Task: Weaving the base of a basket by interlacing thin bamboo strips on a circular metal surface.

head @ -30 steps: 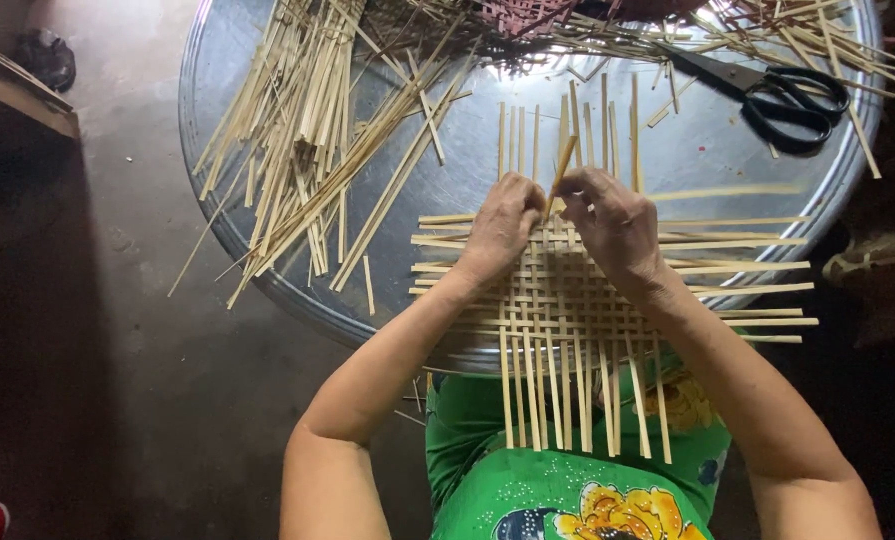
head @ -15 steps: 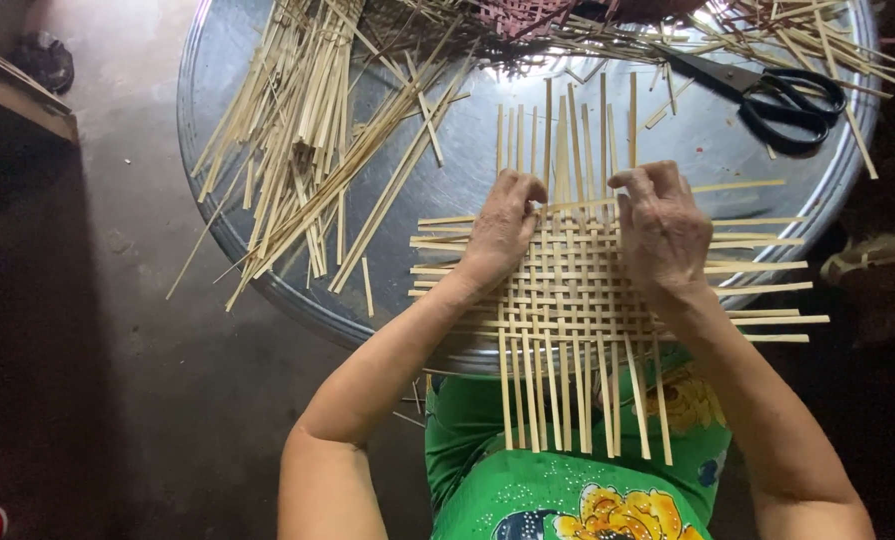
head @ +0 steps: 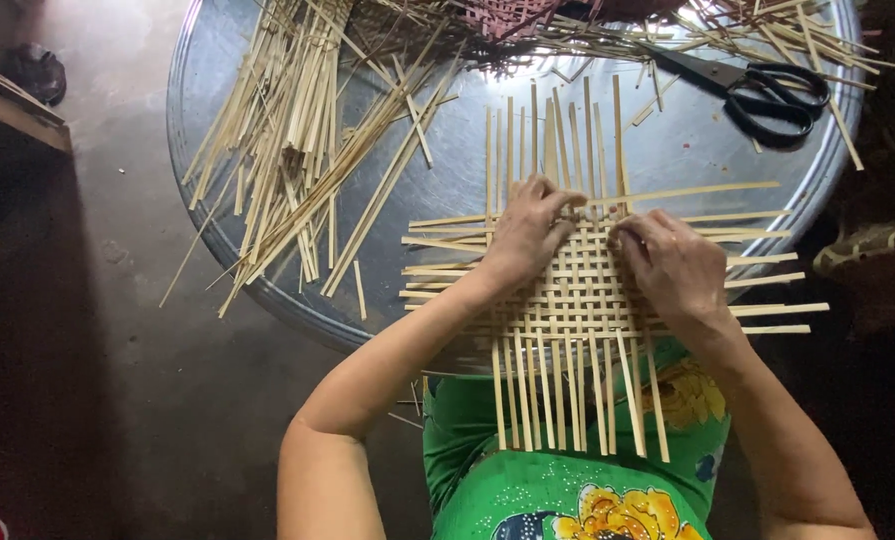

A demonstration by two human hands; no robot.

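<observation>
Head view: pressing flat on one woven strip mat [head: 577,300] at tray centre, left hand [head: 529,232] and right hand [head: 672,262] both spread open, gripping nothing. Overhanging the round metal tray [head: 447,170] rim at 6 o'clock. Bare metal between. One loose strip pile [head: 287,140] at 10 o'clock; one pair of scissors [head: 757,90] at 1 o'clock.

Bare tray [head: 667,150] metal beyond woven mat [head: 577,290], open for passage. Loose bamboo strip pile [head: 287,140] blocks left side. Scissors [head: 767,90] and scattered strips crowd far right rim.
</observation>
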